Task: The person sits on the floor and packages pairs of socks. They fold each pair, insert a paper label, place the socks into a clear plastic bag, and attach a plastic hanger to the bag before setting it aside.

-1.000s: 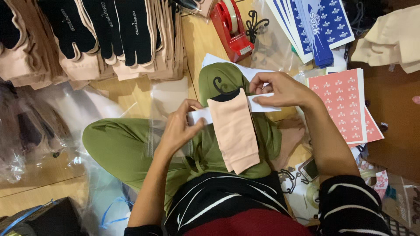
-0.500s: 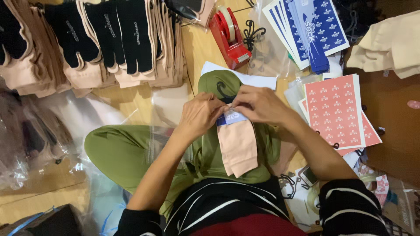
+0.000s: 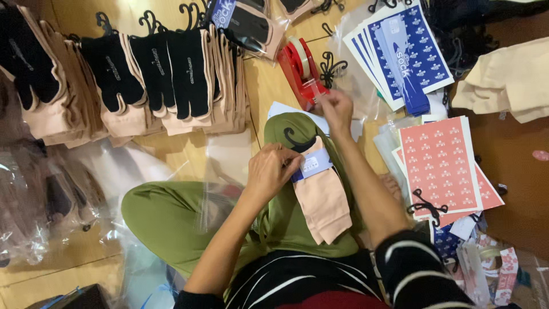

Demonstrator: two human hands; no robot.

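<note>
The person sits cross-legged on the wooden floor (image 3: 171, 151), and a peach sock pair (image 3: 323, 197) lies on the green-trousered knee in front of them. The left hand (image 3: 273, 170) is closed on the top of the pair, thumb and fingers pinching the blue-and-white paper band (image 3: 311, 164) that wraps the cuff, just below the black plastic hanger hook (image 3: 298, 140). The right hand (image 3: 335, 107) is well apart from it, stretched out to the red tape dispenser (image 3: 302, 70), fingertips pinched on what looks like the free end of clear tape; the strip itself is too thin to make out for sure.

Judging from how things lie, this pair is partway packed: the hook and band are on, the band looks not yet taped, and the pair is not yet in a clear bag. A loose clear plastic bag (image 3: 220, 171) lies just beside the left forearm.

Much appears done already: a long row of hooked black-and-peach sock pairs (image 3: 154, 80) lies overlapped along the top left. Supplies remain too, with blue printed cards (image 3: 409, 48) at the top right, red patterned sheets (image 3: 440, 163) to the right, spare black hooks (image 3: 426, 206) on them, and a heap of unpacked cream socks (image 3: 509, 80) at the far right
</note>
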